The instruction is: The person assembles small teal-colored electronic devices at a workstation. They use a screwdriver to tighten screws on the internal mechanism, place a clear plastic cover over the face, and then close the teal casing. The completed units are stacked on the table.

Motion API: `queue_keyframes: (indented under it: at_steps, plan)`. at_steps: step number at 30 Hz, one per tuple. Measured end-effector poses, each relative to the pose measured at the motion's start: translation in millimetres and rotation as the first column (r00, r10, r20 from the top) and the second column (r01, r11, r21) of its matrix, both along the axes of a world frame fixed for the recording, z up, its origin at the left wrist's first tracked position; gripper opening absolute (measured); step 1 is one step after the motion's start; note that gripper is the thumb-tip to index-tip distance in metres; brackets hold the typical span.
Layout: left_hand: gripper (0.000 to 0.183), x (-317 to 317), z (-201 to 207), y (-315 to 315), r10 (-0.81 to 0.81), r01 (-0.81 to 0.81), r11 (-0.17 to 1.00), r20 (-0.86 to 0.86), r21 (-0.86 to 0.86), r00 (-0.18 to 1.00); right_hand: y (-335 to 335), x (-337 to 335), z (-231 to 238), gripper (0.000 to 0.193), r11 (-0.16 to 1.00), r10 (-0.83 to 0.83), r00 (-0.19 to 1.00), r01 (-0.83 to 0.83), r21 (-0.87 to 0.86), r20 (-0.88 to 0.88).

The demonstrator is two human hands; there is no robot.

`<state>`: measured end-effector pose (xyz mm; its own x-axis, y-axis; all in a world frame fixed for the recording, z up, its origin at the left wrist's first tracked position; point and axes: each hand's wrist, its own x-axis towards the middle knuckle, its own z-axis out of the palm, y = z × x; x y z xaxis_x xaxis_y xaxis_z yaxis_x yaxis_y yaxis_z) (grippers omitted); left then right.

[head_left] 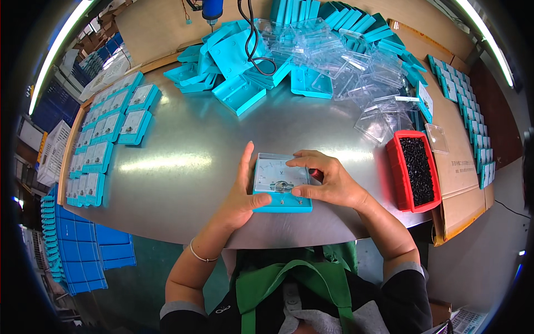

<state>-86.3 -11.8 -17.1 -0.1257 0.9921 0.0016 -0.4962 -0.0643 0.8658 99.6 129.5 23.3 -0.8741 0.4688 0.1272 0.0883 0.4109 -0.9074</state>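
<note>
A panel meter (282, 206) with a teal case and a white dial lies flat at the table's near edge. Over its dial sits a clear plastic cover (272, 158). My left hand (243, 192) braces the meter's left side, thumb across the lower left of the case and fingers stretched upward. On the right, my right hand (334, 181) pinches the cover's edge between thumb and index finger. A dark red piece (316, 175), perhaps a tool handle, shows under its curled fingers; most of it is hidden.
Teal cases (239, 92) and clear covers (356, 72) are heaped at the back. Finished-looking meters (133, 122) stand in rows at left, with more (473, 119) at far right. A red bin (434, 192) holds small black parts. A blue power driver (212, 10) hangs above.
</note>
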Motion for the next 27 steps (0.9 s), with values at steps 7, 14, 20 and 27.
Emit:
queue_keyframes:
  at_steps: [7, 14, 20, 27]
  plan:
    - [0.093, 4.2, -0.7, -5.6, -0.018, 0.015, 0.995, -0.025, -0.095, 1.0, 2.3, 5.5, 0.5, 0.049, 0.996, -0.047, 0.999, 0.045, -0.078, -0.026]
    - [0.072, 15.5, 11.2, -4.3, 0.096, -0.095, 0.973, -0.006, -0.211, 0.995, -8.4, 6.1, 0.8, 0.055, 0.997, -0.067, 0.996, 0.069, -0.024, 0.053]
    - [0.069, 18.9, 9.4, -3.2, 0.114, -0.125, 0.974, -0.069, -0.188, 0.991, -11.0, 4.4, -1.7, 0.055, 0.995, -0.086, 0.996, 0.085, 0.056, 0.01]
    - [0.066, 21.8, 8.9, -3.7, 0.143, -0.153, 0.964, -0.06, -0.219, 0.988, -13.0, 2.6, -2.2, 0.056, 0.993, -0.09, 0.995, 0.087, 0.079, 0.04]
